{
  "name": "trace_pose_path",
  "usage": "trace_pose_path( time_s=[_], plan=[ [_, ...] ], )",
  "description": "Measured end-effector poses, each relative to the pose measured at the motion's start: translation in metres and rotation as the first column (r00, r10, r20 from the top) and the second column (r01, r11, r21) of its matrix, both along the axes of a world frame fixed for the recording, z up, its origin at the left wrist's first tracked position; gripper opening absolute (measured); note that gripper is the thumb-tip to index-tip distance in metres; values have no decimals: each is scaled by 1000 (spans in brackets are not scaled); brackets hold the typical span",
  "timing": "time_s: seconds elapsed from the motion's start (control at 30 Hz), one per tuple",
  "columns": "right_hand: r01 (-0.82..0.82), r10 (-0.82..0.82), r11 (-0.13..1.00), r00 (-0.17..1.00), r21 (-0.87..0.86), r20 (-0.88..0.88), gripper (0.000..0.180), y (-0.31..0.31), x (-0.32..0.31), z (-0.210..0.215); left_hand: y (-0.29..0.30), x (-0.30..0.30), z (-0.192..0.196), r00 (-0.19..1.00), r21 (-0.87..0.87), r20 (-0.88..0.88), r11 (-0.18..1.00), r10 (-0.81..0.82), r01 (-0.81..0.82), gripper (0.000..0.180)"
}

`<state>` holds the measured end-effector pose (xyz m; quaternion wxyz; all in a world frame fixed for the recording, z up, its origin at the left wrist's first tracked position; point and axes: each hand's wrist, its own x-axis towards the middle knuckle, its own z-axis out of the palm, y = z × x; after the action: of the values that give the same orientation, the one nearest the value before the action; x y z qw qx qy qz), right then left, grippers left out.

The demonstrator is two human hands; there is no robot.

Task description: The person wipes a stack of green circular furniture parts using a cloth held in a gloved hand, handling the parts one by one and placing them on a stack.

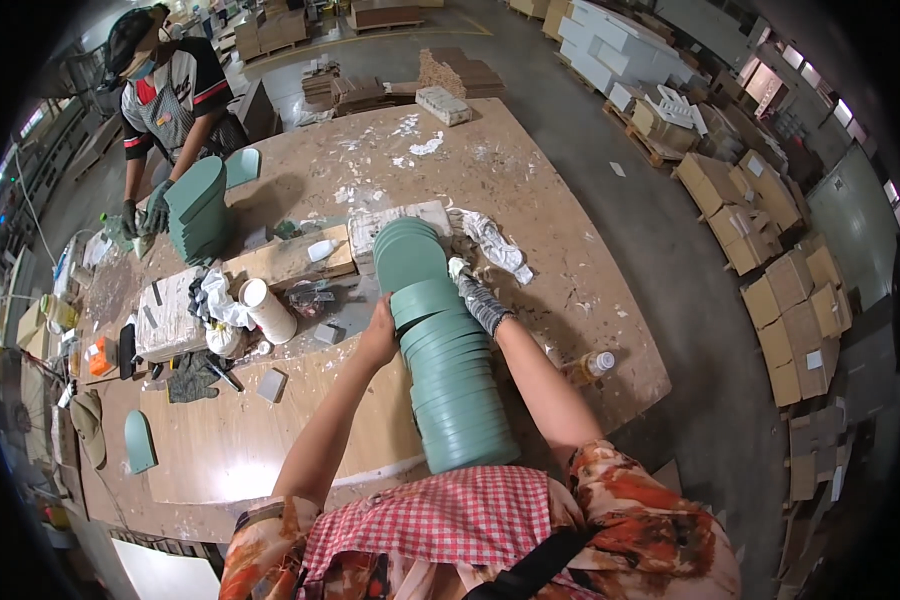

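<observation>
The bare left hand (378, 335) is pressed flat against the left flank of a tall leaning stack of sage-green arch-shaped boards (440, 350), fingers wrapped on its edge about a third of the way down from the top. The right hand (473, 293), in a speckled grey knit glove, clamps the opposite flank at much the same height, so the stack is squeezed between the two palms. Both forearms reach up from the lower edge, elbows bent outward, either side of the stack, whose foot rests near the person's red-checked apron (430, 520).

The stack stands on a worn, paint-flecked wooden worktable (530, 180). Just right of the stack's base lies a small clear bottle with a white cap (590, 366). Left of the stack, near its middle, stands a white paper cup (268, 310) beside crumpled white rags (220, 305). Behind the stack's top lies a white foam block (370, 228), and to the right of it a wad of crumpled white wrapping (490, 243). Far left of the stack, low down, a single green arch board (138, 441) lies flat.

Beyond the stack, at the table's far left corner, another person in dark green gloves (156, 208) steadies a second stack of green boards (200, 210). Well right of the stack, off the table, brown cardboard cartons (785, 300) sit on the floor, with white boxes (610, 45) further back.
</observation>
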<state>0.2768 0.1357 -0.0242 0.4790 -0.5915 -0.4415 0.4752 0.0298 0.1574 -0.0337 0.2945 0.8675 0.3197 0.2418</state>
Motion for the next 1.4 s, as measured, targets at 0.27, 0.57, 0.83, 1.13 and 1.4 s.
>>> trace_pose_path(
  time_s=[0.27,0.57,0.83,1.13,1.4],
  plan=[
    [-198,133,980,562,-23,816,50,-6,-33,65,7,4,-10,1000,47,9,999,-9,8,82],
    [-163,211,966,38,-202,977,48,-13,-140,97,6,3,1,992,-70,118,996,-52,60,66],
    [-260,172,956,119,-137,978,51,-19,-121,108,-9,1,4,957,70,286,995,54,-77,62],
    [-225,103,970,62,-87,993,49,-23,-121,114,-7,4,-15,932,-150,270,967,240,-206,70],
    [-243,129,963,44,-115,991,46,-23,-122,120,-10,3,-37,891,-211,186,902,415,-376,68]
  ],
)
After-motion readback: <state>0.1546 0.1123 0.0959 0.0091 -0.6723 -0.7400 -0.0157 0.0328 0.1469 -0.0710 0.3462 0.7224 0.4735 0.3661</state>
